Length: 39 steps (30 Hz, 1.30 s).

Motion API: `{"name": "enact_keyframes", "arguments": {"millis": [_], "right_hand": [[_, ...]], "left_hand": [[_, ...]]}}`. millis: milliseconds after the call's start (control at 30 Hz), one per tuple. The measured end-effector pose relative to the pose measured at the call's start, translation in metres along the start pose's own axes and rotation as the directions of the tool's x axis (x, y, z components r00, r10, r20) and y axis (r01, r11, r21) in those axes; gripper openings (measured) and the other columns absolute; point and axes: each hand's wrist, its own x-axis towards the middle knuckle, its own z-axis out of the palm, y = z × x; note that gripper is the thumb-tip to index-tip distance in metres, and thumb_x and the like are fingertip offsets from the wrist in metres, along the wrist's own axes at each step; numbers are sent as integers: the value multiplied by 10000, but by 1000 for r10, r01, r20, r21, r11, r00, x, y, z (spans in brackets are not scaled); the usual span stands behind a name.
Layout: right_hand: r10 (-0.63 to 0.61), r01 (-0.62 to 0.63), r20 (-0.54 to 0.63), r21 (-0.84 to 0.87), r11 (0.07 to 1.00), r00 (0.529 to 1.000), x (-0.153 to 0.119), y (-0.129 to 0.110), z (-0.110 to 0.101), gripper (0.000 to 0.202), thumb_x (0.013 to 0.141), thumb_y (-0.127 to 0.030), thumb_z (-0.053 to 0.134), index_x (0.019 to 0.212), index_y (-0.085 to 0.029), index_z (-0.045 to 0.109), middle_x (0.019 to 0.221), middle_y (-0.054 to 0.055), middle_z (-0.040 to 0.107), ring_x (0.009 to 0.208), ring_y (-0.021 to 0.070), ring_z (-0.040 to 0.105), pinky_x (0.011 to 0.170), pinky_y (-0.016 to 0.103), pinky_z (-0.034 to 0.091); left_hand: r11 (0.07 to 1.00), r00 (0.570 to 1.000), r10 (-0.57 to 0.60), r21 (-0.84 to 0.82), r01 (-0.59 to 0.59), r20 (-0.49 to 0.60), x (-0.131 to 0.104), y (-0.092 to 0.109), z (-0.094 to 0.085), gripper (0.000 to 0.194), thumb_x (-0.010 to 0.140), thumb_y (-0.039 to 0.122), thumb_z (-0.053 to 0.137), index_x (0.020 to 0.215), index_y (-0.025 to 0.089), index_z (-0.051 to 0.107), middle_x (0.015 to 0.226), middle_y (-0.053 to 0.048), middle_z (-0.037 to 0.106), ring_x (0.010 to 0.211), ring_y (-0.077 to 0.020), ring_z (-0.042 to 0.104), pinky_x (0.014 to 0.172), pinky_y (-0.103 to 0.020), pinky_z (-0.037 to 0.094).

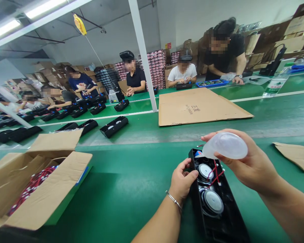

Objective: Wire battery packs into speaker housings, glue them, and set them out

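My right hand [253,162] is wrapped round a translucent white squeeze bottle [225,145], tilted so its nozzle points down into the far end of a black speaker housing [229,212]. With thumb and fingers, my left hand [183,177] grips the housing's left wall. Two round speaker drivers [212,201] sit inside, the second driver [205,171] nearer the nozzle. Red wires [215,175] with white connectors lie across the housing. A blue part [198,154] shows at its far end, beside the nozzle tip. Whether the tip touches anything, I cannot tell.
An open carton [50,189] of red wires stands left. Ahead lie a flat cardboard sheet [200,106] and another black housing [114,126]. A water bottle [276,82] stands back right; cardboard [296,157] lies at right. Several co-workers [135,79] work across the line.
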Motion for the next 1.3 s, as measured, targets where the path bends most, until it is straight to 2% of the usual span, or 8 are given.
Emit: {"name": "enact_keyframes", "arguments": {"millis": [400, 600, 933, 1300], "right_hand": [[-30, 36, 51, -109, 993, 998, 1, 3, 5, 375, 836, -321, 572, 1183, -265, 441, 1143, 56, 574, 1062, 260, 532, 894, 410, 465], [-49, 61, 82, -146, 987, 995, 5, 3, 8, 361, 838, -308, 557, 1178, -250, 452, 1133, 57, 577, 1029, 236, 552, 848, 358, 485], [-86, 99, 83, -167, 981, 993, 3, 2, 9, 375, 821, -276, 564, 1180, -229, 464, 1131, 43, 583, 1040, 220, 544, 859, 341, 470], [-77, 87, 75, -140, 986, 994, -2, 4, 8, 366, 821, -263, 572, 1170, -236, 468, 1109, 26, 590, 1015, 186, 557, 838, 290, 478]], "left_hand": [[1000, 1000, -4, 10, 4, 6, -1, 2, 0, 657, 632, 359, 766, 1217, 147, 557, 1166, -138, 583, 964, -248, 584, 890, -370, 458], [999, 1000, -20, -26, 20, 3, -1, 2, 0, 669, 612, 361, 782, 1207, 146, 564, 1176, -141, 581, 974, -254, 584, 895, -369, 457], [998, 998, -54, -34, 52, -42, -2, 7, 3, 678, 563, 357, 807, 1168, 143, 588, 1134, -130, 610, 948, -239, 592, 890, -350, 461], [998, 999, 29, -58, -30, -29, -1, 10, 4, 567, 638, 331, 738, 1129, 109, 560, 1128, -156, 611, 1051, -270, 557, 932, -381, 426]]}}
